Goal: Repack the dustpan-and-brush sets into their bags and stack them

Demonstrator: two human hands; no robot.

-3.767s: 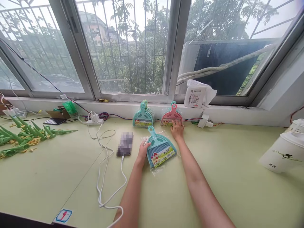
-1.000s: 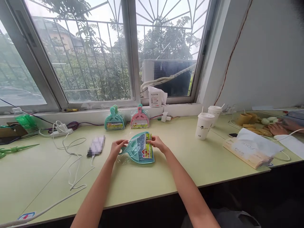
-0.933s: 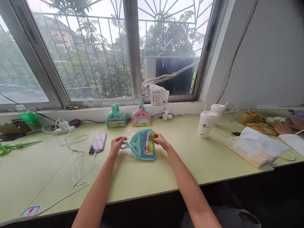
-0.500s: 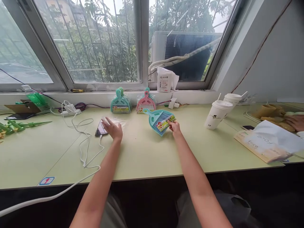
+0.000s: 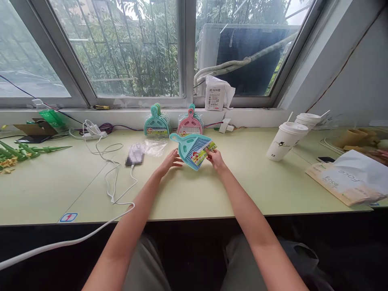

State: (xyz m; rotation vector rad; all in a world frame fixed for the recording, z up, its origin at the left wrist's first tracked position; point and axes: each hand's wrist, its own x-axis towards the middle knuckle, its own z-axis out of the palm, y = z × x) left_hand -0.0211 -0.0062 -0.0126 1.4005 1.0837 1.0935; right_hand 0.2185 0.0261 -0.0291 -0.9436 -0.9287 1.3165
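A teal dustpan-and-brush set (image 5: 188, 148) with a printed label is held above the table by my right hand (image 5: 216, 159), whose fingers pinch its label edge. Just left of the set, my left hand (image 5: 170, 161) has its fingers apart and nothing in them. Behind, against the wall, stand a teal stack of sets (image 5: 157, 123) and a stack with a pink one in front (image 5: 190, 123). A clear plastic bag (image 5: 155, 147) lies left of the held set, beside a phone (image 5: 134, 155) with a cable plugged in.
White cups with straws (image 5: 286, 139) and a tissue pack (image 5: 344, 178) are on the right. Another person's hand shows at the far right edge. A white cable (image 5: 112, 190), power strip (image 5: 93, 134) and green plant stems (image 5: 33, 149) lie on the left. A white package (image 5: 216, 95) sits on the sill.
My left hand has moved right, from over the phone and plastic bag to beside the held set. The set has shifted slightly left in my right hand. The view has tilted down a little.
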